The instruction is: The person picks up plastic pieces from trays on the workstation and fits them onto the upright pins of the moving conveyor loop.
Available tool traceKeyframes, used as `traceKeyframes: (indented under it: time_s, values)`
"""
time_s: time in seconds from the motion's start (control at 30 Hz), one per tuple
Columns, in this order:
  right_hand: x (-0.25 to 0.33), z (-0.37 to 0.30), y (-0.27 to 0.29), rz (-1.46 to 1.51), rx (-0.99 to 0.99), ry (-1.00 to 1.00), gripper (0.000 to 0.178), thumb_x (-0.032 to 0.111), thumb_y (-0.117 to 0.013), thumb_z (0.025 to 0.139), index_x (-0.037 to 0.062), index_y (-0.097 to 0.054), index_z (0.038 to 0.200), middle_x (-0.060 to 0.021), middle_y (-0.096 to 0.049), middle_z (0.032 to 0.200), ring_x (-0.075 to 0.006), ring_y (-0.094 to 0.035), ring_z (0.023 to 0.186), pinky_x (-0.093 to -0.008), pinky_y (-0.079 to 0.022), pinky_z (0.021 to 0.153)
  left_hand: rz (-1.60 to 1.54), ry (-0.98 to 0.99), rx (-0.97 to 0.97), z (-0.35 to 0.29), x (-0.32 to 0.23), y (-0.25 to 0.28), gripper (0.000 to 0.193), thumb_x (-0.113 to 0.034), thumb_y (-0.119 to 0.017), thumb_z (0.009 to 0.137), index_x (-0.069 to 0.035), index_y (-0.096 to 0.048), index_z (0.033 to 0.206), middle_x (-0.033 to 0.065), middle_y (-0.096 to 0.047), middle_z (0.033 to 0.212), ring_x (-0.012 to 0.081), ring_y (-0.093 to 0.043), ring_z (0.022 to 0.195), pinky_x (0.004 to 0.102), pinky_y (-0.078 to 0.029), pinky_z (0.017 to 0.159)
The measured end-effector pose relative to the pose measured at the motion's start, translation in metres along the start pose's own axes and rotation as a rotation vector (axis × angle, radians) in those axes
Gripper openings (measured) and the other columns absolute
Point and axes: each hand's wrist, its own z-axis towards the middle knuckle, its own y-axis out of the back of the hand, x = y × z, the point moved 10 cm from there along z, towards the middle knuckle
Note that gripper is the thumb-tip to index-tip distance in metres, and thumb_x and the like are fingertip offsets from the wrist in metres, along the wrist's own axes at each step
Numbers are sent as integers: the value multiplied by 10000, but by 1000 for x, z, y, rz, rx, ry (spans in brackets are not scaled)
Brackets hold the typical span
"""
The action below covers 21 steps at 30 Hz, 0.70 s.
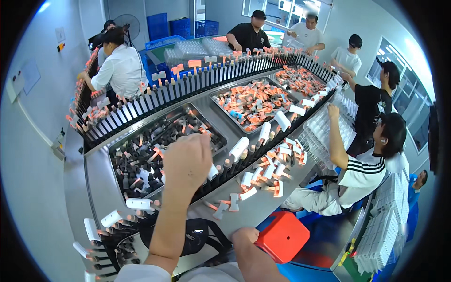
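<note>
My left hand (pixel 188 162) is raised above the tray of dark pieces (pixel 134 162), its back toward me and its fingers curled; whatever they hold is hidden. Low and to the right, my right hand (pixel 246 235) is closed at the left edge of a tilted red plastic stool (pixel 284 236) with a small hole in its seat. Several white-headed T-shaped pieces (pixel 270 170) with orange handles lie loose on the metal table (pixel 249 207), along with grey-headed ones (pixel 233 202). Under my left forearm rests a black bag (pixel 190 239) with a zip.
A row of black upright holders (pixel 183 89) loops around the table, many bearing T-shaped pieces. Further trays hold orange and white pieces (pixel 253 101). A seated co-worker (pixel 366 174) is at the right beside clear plastic trays (pixel 331 129); other people stand around the line.
</note>
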Motion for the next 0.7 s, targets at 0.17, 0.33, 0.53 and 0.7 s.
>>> traceKeyframes:
  time_s: [0.17,0.33,0.53,0.7]
  values:
    - [17,-14,13,31,23,61,542,270,-312,1003,-71,-728,938,-299,-712,1015,-460,-693,944,-553,-542,858,226,-57,176,-30,16,-96,368,-261,-556,963,-43,-673,691,169,-652,655,347,-650,636,474,-514,730]
    - [29,-26,32,60,71,-21,541,270,-316,996,-78,-728,955,-302,-709,1017,-475,-684,945,-533,-541,874,37,-90,-155,12,-21,-15,316,-242,-555,983,-40,-683,777,149,-654,683,356,-641,682,456,-489,789]
    - [41,-20,37,-75,32,0,535,280,-321,1004,-63,-724,929,-291,-715,998,-471,-687,928,-560,-535,849,221,-120,387,-9,-3,-131,335,-278,-484,1015,-15,-640,877,175,-680,801,394,-669,724,509,-533,653]
    - [37,3,31,-91,-10,51,531,313,-331,1009,-34,-724,930,-282,-720,971,-485,-685,911,-572,-537,835,68,1,168,25,-51,-45,257,-183,-424,1014,-39,-630,1068,175,-699,975,414,-646,886,495,-502,767]
